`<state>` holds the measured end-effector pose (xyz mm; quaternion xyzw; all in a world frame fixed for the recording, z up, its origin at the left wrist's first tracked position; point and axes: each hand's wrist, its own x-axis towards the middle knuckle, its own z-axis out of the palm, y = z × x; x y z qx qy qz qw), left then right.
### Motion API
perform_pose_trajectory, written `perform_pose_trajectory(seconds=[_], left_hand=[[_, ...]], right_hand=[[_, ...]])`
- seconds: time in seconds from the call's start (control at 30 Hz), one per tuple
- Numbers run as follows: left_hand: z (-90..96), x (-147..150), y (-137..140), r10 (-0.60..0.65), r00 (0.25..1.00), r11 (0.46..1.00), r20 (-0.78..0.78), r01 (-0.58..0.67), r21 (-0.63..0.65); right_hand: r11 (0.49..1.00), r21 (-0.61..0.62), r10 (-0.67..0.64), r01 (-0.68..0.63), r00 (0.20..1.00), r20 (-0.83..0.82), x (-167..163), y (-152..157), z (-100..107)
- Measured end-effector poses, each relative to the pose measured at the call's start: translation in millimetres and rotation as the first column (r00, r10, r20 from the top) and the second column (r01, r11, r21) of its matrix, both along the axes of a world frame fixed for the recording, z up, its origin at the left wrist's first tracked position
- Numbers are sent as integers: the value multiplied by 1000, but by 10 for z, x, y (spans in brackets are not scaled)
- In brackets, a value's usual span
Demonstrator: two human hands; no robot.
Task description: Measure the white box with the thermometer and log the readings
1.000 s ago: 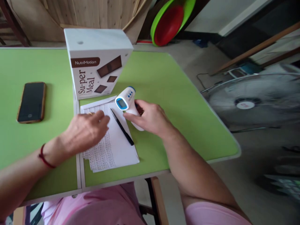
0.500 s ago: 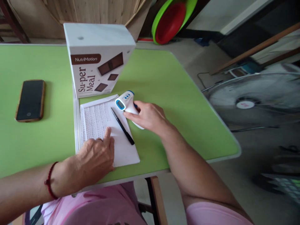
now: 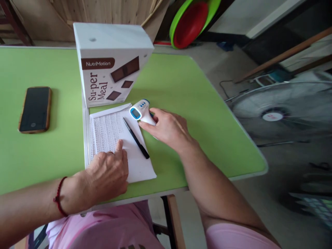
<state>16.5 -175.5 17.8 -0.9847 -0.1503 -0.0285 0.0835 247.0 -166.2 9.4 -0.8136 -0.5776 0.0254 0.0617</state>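
Note:
In the head view, my right hand (image 3: 169, 128) grips a white and blue infrared thermometer (image 3: 142, 110), its small screen facing me. The fingers cover most of its handle. My left hand (image 3: 107, 176) rests on sheets of paper (image 3: 141, 169) with dense handwriting, the index finger stretched out on the page and nothing held. Between the two hands a black pen (image 3: 136, 139) lies slantwise on the paper, its silver tip pointing away from me.
A white NutriMotion box (image 3: 114, 38) stands upright behind the papers. A phone (image 3: 35, 110) lies at the left on the green table (image 3: 207, 138). Beyond the right edge is a fan (image 3: 280, 107). Green and red basins (image 3: 190, 26) lean at the back.
The whole scene has shifted slightly in view. The thermometer sits a little differently in my right hand, with less of its handle showing. My left hand stays on the paper.

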Motion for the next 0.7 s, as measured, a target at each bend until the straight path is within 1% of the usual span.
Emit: perform_pose_trajectory(seconds=[0.07,0.1,0.13,0.2,0.27,0.33,0.37,0.47,0.53,0.63,0.7], left_hand=[[19,4,11,11,1000,1000,3,-11,-3],[28,5,17,15,1000,1000,-1,-15,-7],[36,6,23,15,1000,1000,-8,-15,-15],[48,8,33,11,1000,999,-25,-11,-38],[54,11,42,10,999,998,-40,-13,-60],[57,15,48,15,999,997,-52,-19,-71],[60,17,50,14,998,997,-59,-18,-72],[76,28,50,7,997,998,-81,-12,-65],[85,34,46,25,993,997,-114,-33,-72],[64,26,37,50,992,996,-113,-58,-71],[27,6,29,41,996,998,-74,-44,-42]], right_hand=[[998,67,14,-15,1000,17,11,-20,-3],[991,131,31,-35,999,30,11,-33,-3],[976,210,56,-63,998,40,4,-48,0],[925,353,143,-139,990,15,-38,-80,4],[885,412,276,-218,958,-84,-114,-108,-3],[876,396,369,-275,912,-182,-206,-125,-31],[881,373,385,-291,898,-210,-249,-128,-52],[910,305,353,-280,911,-215,-333,-118,-120],[920,278,341,-276,914,-221,-345,-107,-145],[904,305,384,-301,885,-264,-316,-101,-127],[870,368,448,-328,837,-314,-281,-104,-93]])
